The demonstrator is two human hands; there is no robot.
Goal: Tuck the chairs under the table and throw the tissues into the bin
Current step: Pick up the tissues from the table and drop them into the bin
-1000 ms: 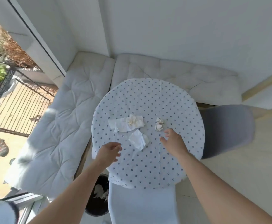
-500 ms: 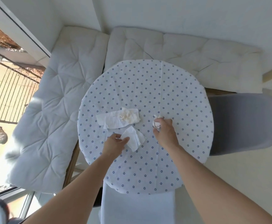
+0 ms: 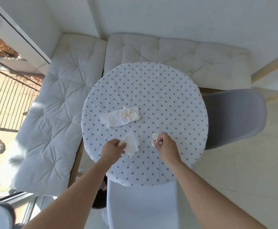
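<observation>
A round table (image 3: 168, 90) with a dotted white cloth fills the middle. My left hand (image 3: 112, 150) pinches a folded white tissue (image 3: 131, 144) just above the cloth. My right hand (image 3: 165, 146) is closed on a small crumpled tissue (image 3: 154, 138). A larger stained tissue (image 3: 120, 116) lies flat on the cloth, farther in and to the left. A grey chair (image 3: 234, 116) sits tucked at the table's right. A white chair (image 3: 141, 207) is tucked at the near edge, below my arms. A dark bin (image 3: 99, 199) shows partly beside the white chair, on its left.
A cream cushioned corner bench (image 3: 176, 52) wraps the table's far and left sides. A glass door and a railing (image 3: 7, 98) stand at the far left. Pale floor (image 3: 250, 171) opens to the right of the table.
Both hands closed on their tissues and drew them back toward the near edge. The camera view tilted and now shows more of the wall.
</observation>
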